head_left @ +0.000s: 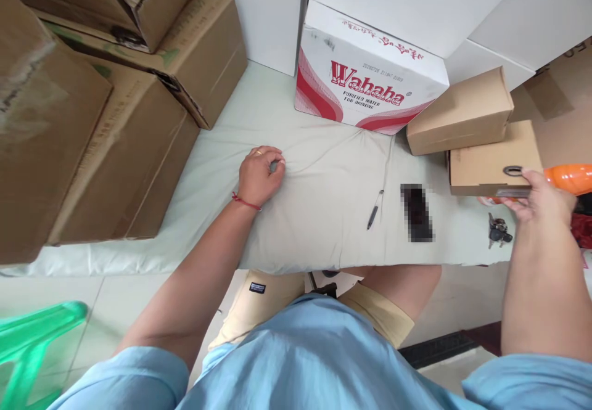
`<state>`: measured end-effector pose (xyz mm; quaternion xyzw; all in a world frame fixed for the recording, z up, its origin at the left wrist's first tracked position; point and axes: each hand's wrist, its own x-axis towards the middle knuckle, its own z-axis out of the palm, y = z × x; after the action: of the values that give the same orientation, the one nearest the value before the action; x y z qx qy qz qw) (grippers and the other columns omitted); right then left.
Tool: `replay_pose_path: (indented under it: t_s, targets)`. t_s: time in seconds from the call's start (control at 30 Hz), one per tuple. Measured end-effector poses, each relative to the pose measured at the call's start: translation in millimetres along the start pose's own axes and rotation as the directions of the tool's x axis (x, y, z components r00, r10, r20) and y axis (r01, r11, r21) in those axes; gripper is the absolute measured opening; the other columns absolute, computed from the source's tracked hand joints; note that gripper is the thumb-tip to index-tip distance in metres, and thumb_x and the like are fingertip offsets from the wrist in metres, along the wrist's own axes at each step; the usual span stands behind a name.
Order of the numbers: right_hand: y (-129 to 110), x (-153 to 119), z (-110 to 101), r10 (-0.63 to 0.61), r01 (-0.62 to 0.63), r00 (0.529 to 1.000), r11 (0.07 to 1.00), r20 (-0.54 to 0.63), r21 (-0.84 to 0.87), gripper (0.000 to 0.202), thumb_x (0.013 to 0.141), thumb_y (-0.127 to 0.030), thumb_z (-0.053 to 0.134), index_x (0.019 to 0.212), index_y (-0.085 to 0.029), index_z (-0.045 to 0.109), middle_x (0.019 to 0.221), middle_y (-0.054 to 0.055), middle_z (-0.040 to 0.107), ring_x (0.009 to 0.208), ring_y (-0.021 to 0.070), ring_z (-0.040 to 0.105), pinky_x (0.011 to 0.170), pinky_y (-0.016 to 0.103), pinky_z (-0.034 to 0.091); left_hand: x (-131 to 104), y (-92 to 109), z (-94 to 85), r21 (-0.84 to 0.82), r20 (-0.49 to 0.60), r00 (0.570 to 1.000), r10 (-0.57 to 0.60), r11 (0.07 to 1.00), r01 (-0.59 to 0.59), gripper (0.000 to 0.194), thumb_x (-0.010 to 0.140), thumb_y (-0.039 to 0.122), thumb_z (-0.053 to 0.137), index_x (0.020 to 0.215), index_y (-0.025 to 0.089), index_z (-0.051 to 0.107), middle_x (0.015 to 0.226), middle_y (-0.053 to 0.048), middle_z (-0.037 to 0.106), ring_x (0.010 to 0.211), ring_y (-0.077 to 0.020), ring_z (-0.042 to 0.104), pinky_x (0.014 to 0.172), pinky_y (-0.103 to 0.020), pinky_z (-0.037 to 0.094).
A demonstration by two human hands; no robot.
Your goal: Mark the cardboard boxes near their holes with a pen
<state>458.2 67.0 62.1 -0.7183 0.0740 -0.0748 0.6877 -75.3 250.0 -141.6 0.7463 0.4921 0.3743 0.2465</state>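
My left hand (pixel 261 174) rests on the pale green cloth (pixel 319 213), its fingers curled and the thumb near the index finger. Nothing shows in it. At the right, my right hand (pixel 539 197) is closed at the front corner of a small brown cardboard box (pixel 494 154). A black ring (pixel 512 170) shows by its thumb, and a grey strip (pixel 514 193) lies between thumb and fingers; I cannot make out what it grips. Beside that hand is a shiny orange object (pixel 571 179), partly hidden. Keys (pixel 499 230) lie just left of the right forearm.
A black pen (pixel 372 216) and a blurred-out dark object (pixel 417 213) lie on the cloth. Behind them stand a white Wahaha water carton (pixel 370 77) and another brown box (pixel 462 111). Large cardboard boxes (pixel 124 151) are stacked at the left, above a green plastic stool (pixel 41 330).
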Motion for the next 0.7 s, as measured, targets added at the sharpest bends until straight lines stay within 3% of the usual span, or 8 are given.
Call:
replay_pose_path:
  t_s: [0.07, 0.13, 0.2, 0.33, 0.43, 0.53, 0.63, 0.7]
  targets:
    - [-4, 0, -34, -0.053, 0.067, 0.973, 0.996, 0.224, -0.058, 0.011, 0.083, -0.004, 0.085, 0.087, -0.014, 0.085, 0.118, 0.023, 0.086, 0.086, 0.0292, 0.087, 0.061, 0.045, 0.058, 0, 0, 0.7, -0.001, -0.004, 1.0, -0.003, 1.0, 0.003, 0.019, 0.092, 0.023, 0.06, 0.093, 0.021, 0.079, 0.12, -0.012, 0.083, 0.116, -0.0319, 0.074, 0.11, -0.051, 0.056]
    - [-4, -6, -69, -0.028, 0.036, 0.956, 0.999, 0.293, -0.022, 0.019, 0.098, -0.013, 0.07, 0.092, -0.018, 0.088, 0.131, 0.023, 0.083, 0.085, 0.0258, 0.087, 0.064, 0.047, 0.062, 1, 1, 1.3, -0.001, -0.005, 1.0, -0.006, 1.0, 0.006, 0.019, 0.092, 0.022, 0.06, 0.092, 0.022, 0.079, 0.12, -0.011, 0.083, 0.116, -0.0314, 0.074, 0.109, -0.05, 0.057]
    - [4, -21, -98, 0.036, -0.059, 0.931, 0.997, 0.363, 0.052, 0.031, 0.105, -0.02, 0.059, 0.099, -0.022, 0.089, 0.142, 0.021, 0.08, 0.092, 0.0252, 0.087, 0.065, 0.046, 0.064, 2, 1, 1.6, -0.005, 0.0, 1.0, -0.009, 1.0, 0.009, 0.018, 0.091, 0.021, 0.061, 0.091, 0.022, 0.079, 0.12, -0.011, 0.083, 0.117, -0.0315, 0.074, 0.109, -0.05, 0.057]
    - [43, -79, -138, 0.158, -0.265, 0.862, 0.951, 0.483, 0.161, 0.025, 0.092, -0.032, 0.072, 0.111, -0.027, 0.087, 0.142, 0.018, 0.08, 0.113, 0.0295, 0.084, 0.067, 0.042, 0.068, 3, 3, 0.7, -0.066, -0.015, 0.999, -0.035, 0.997, 0.034, 0.017, 0.092, 0.023, 0.062, 0.091, 0.022, 0.079, 0.117, -0.012, 0.084, 0.114, -0.0309, 0.074, 0.11, -0.051, 0.057]
    - [82, -132, -151, 0.302, -0.355, 0.788, 0.935, 0.536, -0.006, 0.038, 0.071, -0.029, 0.087, 0.108, -0.028, 0.085, 0.121, 0.005, 0.087, 0.097, 0.0242, 0.082, 0.064, 0.036, 0.068, 3, 8, -3.4, -0.169, -0.08, 0.994, -0.078, 0.983, 0.064, 0.019, 0.095, 0.028, 0.062, 0.092, 0.021, 0.079, 0.111, -0.01, 0.084, 0.109, -0.0275, 0.075, 0.107, -0.046, 0.058]
    - [111, -179, -148, 0.411, -0.372, 0.665, 0.906, 0.623, -0.202, 0.043, 0.059, -0.038, 0.1, 0.096, -0.025, 0.083, 0.099, 0.002, 0.087, 0.092, 0.0251, 0.08, 0.077, 0.039, 0.07, 1, 19, -12.0, -0.262, -0.126, 0.982, -0.14, 0.96, 0.103, 0.022, 0.097, 0.033, 0.063, 0.093, 0.021, 0.08, 0.104, -0.007, 0.083, 0.103, -0.0243, 0.075, 0.101, -0.04, 0.06]
    - [120, -216, -129, 0.429, -0.305, 0.418, 0.896, 0.8, -0.321, 0.045, 0.066, -0.048, 0.104, 0.098, -0.024, 0.085, 0.102, 0.004, 0.088, 0.097, 0.0271, 0.081, 0.085, 0.04, 0.069, 0, 32, -22.6, -0.409, -0.098, 0.975, -0.2, 0.901, 0.144, 0.034, 0.103, 0.048, 0.063, 0.098, 0.02, 0.081, 0.106, -0.008, 0.083, 0.105, -0.0248, 0.076, 0.095, -0.038, 0.061]
    - [119, -234, -109, 0.398, -0.283, 0.312, 0.906, 0.863, -0.315, 0.048, 0.074, -0.059, 0.1, 0.103, -0.024, 0.085, 0.107, 0.006, 0.088, 0.098, 0.0276, 0.081, 0.083, 0.039, 0.068, 0, 36, -27.5, -0.551, -0.042, 0.968, -0.247, 0.814, 0.184, 0.048, 0.106, 0.064, 0.06, 0.1, 0.02, 0.08, 0.113, -0.011, 0.083, 0.113, -0.0274, 0.077, 0.094, -0.038, 0.063]
